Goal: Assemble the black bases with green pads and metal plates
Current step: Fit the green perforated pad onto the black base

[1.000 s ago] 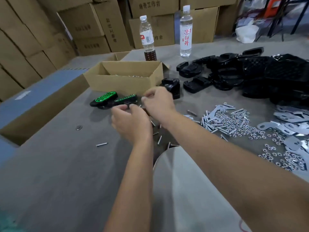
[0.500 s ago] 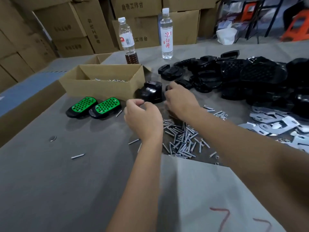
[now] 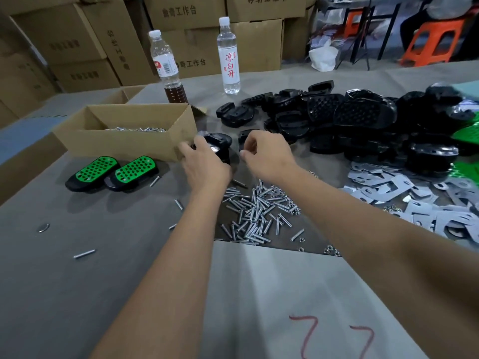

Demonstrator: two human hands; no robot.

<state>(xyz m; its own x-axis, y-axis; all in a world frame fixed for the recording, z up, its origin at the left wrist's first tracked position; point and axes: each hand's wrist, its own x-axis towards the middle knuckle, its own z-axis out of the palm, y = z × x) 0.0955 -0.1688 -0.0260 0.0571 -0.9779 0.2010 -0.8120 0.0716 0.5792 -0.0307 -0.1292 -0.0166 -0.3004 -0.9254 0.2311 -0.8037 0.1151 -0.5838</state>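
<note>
left hand (image 3: 204,161) gripping black base (image 3: 219,146) beside cardboard box (image 3: 124,141) corner. right hand (image 3: 267,154) just right of it, fingertips pinched, content too small to tell. hands apart, base between, nearer the left. screws (image 3: 254,213) heaped on bench (image 3: 77,281) just behind wrists; metal plates (image 3: 388,187) further right; two finished green pads (image 3: 114,169) left.

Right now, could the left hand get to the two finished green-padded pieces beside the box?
Probably yes. The two green-padded pieces lie in the open on the table, left of the left hand, with only a loose screw between. But that hand is holding a black base, so it would have to let go first.
</note>
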